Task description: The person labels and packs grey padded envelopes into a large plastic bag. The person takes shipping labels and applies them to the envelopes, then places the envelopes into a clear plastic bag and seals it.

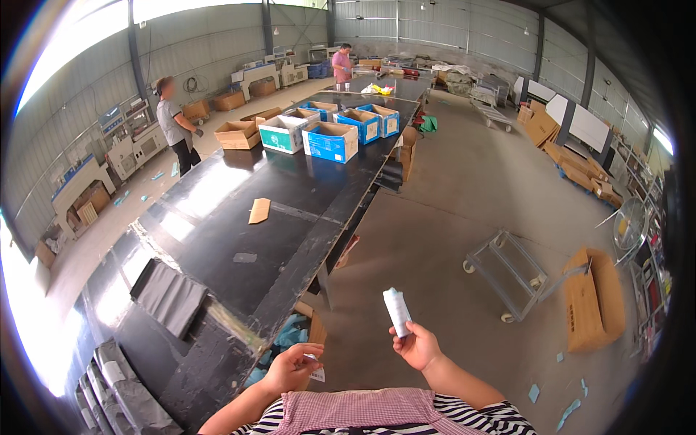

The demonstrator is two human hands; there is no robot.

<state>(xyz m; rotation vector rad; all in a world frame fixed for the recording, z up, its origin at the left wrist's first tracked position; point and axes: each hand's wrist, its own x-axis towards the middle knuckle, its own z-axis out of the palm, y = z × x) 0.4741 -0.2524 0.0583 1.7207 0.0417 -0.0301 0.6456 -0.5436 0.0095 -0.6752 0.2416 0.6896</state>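
Roll point(396, 312), white, slim, is tilting in my right hand point(418, 349), which is gripping it, not yet set down; my left hand point(290, 370) is curling, contents uncertain; open-topped cartons point(330, 147) are standing ahead of both.

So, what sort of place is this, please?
Probably a factory or packing workshop: a long black table runs through the hall, open boxes stand together on it, and machines are lined up along the left side.

I stand in bright daylight: blown-out windows point(76, 36) on my left throw glare across the black table point(225, 250), fisheye distortion bends the walls point(449, 25), and dark vignetting rings the rim.
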